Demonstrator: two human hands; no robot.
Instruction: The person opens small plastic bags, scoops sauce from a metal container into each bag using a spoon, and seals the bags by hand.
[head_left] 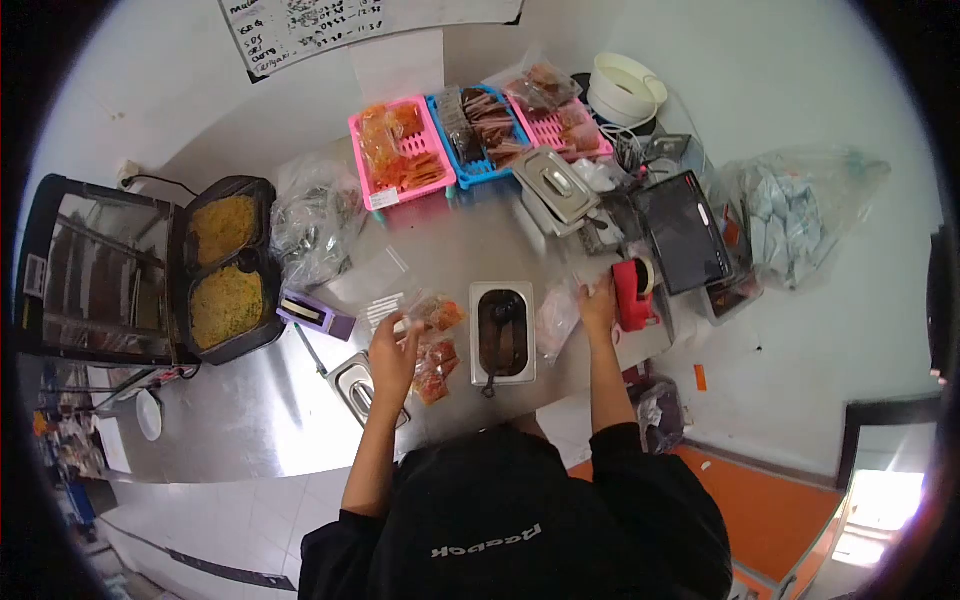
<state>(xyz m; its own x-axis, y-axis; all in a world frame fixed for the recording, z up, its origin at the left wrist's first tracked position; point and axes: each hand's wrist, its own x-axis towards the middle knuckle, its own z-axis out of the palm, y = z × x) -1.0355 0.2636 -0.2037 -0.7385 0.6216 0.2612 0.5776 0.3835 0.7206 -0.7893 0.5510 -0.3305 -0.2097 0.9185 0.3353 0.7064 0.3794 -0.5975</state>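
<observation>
My left hand point(393, 350) is over the steel table, its thumb and fingers apart. Just right of it lie small clear packets of orange-red food point(435, 372), close to the fingertips. A steel pan of dark sauce point(503, 335) with a black ladle point(490, 382) stands between my hands. My right hand point(599, 305) is beside a red tape dispenser point(634, 296), fingers bent near its left side. Whether it pinches anything is too small to make out. A clear bag with pale pink contents point(557, 318) lies left of that hand.
Pink point(443, 150) and blue baskets point(528, 130) of packets line the back, with a lidded steel pan point(556, 188) before them. A purple tape dispenser point(316, 314), a steel lid point(356, 388) and a black double pan point(262, 215) are left. A dark tablet screen point(685, 232) stands right.
</observation>
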